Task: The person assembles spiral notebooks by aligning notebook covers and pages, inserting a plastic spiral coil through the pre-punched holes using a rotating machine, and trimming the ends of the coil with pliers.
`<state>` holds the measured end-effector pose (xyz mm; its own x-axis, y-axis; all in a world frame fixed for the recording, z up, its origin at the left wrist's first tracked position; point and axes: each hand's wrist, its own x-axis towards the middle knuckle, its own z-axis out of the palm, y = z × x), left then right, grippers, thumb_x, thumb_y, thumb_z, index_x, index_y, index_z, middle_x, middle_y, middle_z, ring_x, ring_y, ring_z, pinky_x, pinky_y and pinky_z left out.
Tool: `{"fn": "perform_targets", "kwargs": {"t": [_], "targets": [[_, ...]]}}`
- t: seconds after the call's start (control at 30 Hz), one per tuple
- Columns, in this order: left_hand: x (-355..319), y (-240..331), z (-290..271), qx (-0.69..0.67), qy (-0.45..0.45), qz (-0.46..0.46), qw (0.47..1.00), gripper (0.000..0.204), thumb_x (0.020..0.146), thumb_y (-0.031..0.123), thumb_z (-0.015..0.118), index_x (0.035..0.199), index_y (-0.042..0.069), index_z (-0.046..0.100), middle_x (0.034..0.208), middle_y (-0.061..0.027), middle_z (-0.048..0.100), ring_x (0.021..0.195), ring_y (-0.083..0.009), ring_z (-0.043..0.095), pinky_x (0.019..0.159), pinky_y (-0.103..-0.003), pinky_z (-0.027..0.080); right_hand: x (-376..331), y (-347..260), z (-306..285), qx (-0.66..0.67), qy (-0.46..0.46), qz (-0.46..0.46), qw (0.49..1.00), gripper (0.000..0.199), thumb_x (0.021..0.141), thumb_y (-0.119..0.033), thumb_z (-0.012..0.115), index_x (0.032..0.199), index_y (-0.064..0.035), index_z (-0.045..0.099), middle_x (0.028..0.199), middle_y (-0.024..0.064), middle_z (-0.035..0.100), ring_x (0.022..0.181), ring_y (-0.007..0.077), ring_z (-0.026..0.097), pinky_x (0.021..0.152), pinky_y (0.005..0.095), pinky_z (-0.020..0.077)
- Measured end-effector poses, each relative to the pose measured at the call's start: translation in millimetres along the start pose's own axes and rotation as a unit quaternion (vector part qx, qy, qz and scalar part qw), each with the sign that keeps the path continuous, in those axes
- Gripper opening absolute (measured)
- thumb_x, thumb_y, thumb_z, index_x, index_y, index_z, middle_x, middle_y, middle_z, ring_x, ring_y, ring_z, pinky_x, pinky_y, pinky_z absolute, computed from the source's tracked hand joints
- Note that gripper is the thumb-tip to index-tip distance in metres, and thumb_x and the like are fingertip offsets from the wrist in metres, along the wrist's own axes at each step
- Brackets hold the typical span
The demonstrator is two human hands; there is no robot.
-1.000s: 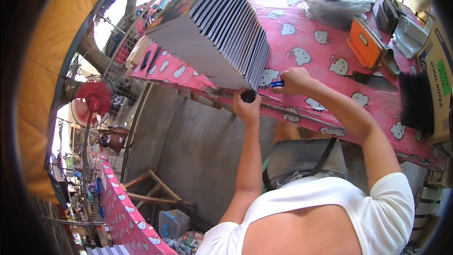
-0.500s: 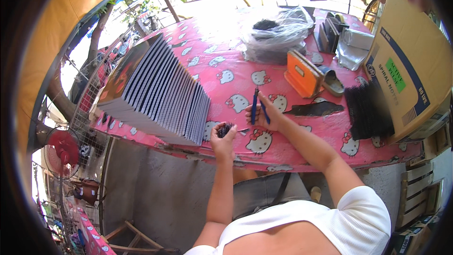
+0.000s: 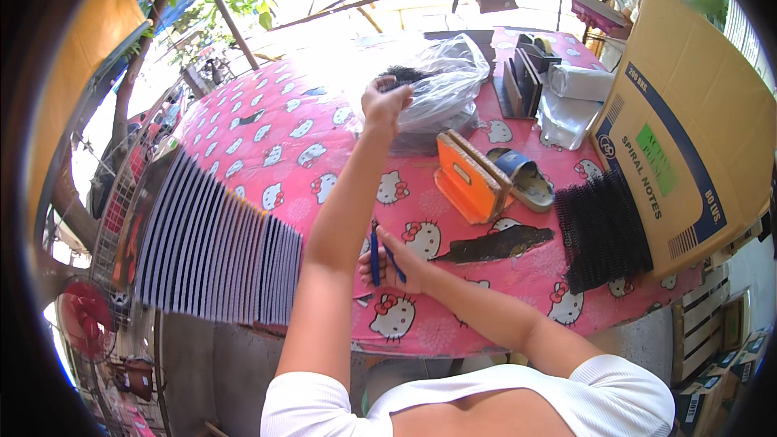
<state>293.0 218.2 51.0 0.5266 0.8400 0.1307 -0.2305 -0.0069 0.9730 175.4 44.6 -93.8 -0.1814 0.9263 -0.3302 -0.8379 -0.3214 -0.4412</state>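
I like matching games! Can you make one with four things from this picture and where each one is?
Things:
1. blue-handled tool
2. clear plastic bag
3. stack of notebooks
4. cardboard box

Places:
A. at the table's right edge
B. in the right hand
C. at the table's left edge, fanned out
D. far side of the table, by the left hand

Pairs: 1-B, 2-D, 3-C, 4-A
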Motion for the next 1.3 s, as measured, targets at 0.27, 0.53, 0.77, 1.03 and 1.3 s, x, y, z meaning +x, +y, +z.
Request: {"fn": "perform_targets", "kwargs": {"t": [0.27,0.53,0.77,1.03,1.3], "targets": [[112.2,-11.7,49.5,0.463,-0.116,0.193,0.857,0.055,0.061,0.020,0.076,0.112,0.004,0.062,0.107,-0.0157,0.065,0.096,-0.0241,0.063,0.087,-0.031,0.048,1.8,12.3,6.3,-0.035,0.010,-0.024,0.999,0.063,0.088,-0.064,0.046,0.092,-0.0020,0.060,0.080,0.0092,0.062,0.072,0.0209,0.063,0.073,0.0352,0.0520],[126.0,-19.9,45.5,0.616,-0.295,0.182,0.707,0.047,0.075,0.020,0.064,0.121,0.019,0.062,0.125,-0.0117,0.059,0.115,-0.0298,0.055,0.101,-0.035,0.040,2.1,13.6,5.6,-0.037,-0.008,-0.019,0.999,0.063,0.088,-0.063,0.046,0.094,-0.0021,0.059,0.079,0.0096,0.062,0.071,0.0205,0.063,0.071,0.0348,0.0523],[-38.6,39.2,-4.1,0.334,-0.182,0.369,0.848,0.040,0.082,0.023,0.066,0.119,0.009,0.062,0.109,-0.0128,0.066,0.099,-0.0223,0.063,0.089,-0.033,0.048,5.3,12.1,1.7,-0.047,0.013,-0.088,0.995,0.061,0.092,-0.061,0.038,0.092,-0.0043,0.060,0.080,0.0112,0.064,0.068,0.0224,0.063,0.066,0.0370,0.0537],[-271.0,200.4,-156.3,0.397,-0.134,0.436,0.797,0.031,0.077,0.015,0.074,0.106,0.003,0.068,0.099,-0.0082,0.070,0.090,-0.0169,0.066,0.081,-0.030,0.052,-10.1,21.9,1.7,-0.258,0.023,-0.233,0.937,0.030,0.093,-0.037,0.050,0.103,-0.0084,0.052,0.083,0.0050,0.058,0.070,0.0160,0.059,0.064,0.0327,0.0499],[-210.5,289.6,-294.0,0.492,-0.208,0.308,0.787,0.027,0.092,0.028,0.057,0.105,0.008,0.070,0.110,-0.0098,0.067,0.113,-0.0207,0.056,0.100,-0.035,0.040,-29.3,25.9,184.5,-0.619,-0.075,-0.501,0.600,0.036,0.081,-0.028,0.071,0.104,-0.0028,0.059,0.092,0.0130,0.062,0.082,0.0236,0.060,0.072,0.0359,0.0475]]}}
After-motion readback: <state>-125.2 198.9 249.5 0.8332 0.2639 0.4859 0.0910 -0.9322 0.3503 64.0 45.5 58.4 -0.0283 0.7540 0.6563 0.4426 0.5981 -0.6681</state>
